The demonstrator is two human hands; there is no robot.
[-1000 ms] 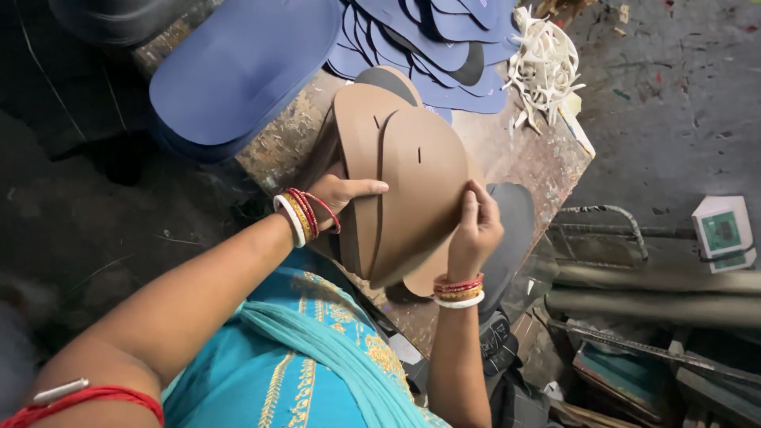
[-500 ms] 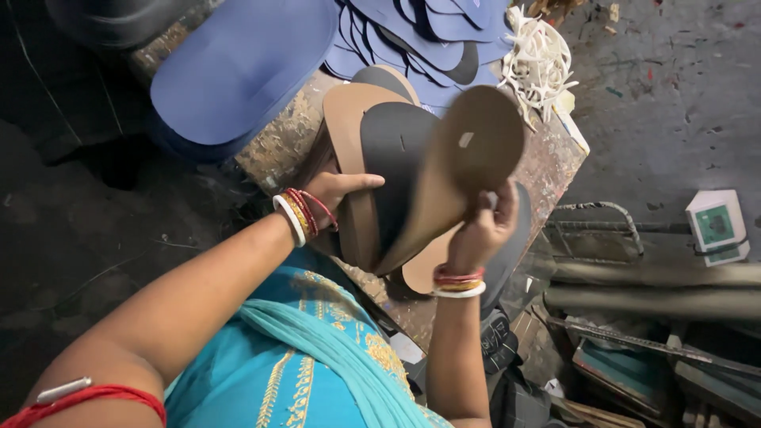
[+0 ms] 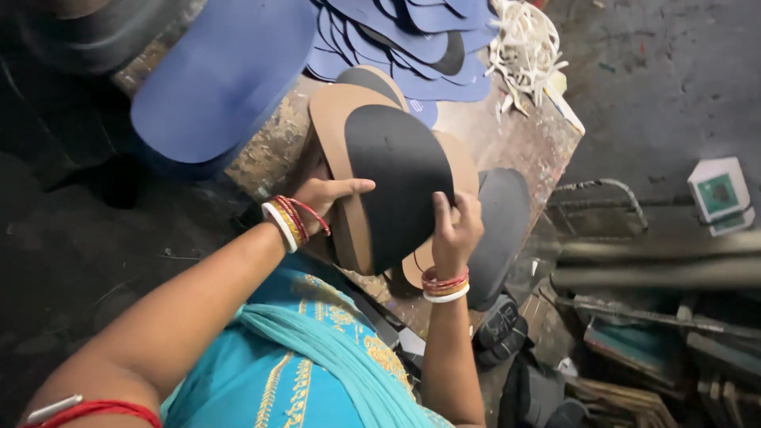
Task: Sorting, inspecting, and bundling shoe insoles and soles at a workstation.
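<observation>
We are holding a black sole (image 3: 396,182) over a tan stack (image 3: 337,127), between both hands. Our left hand (image 3: 329,194) is gripping its left edge, thumb across it, while our right hand (image 3: 456,226) is pinching its right edge with curled fingers.

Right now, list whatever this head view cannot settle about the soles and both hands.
- Left hand: its fingers lie behind the black-faced sole, so the grip is unseen.
- Right hand: fingertips curl over that sole's edge; the palm side is hidden.
- Tan soles underneath: the top sole covers them, so no count.
- Blue soles: cut off by the top edge.
- Small green-faced box: too small to identify.
</observation>
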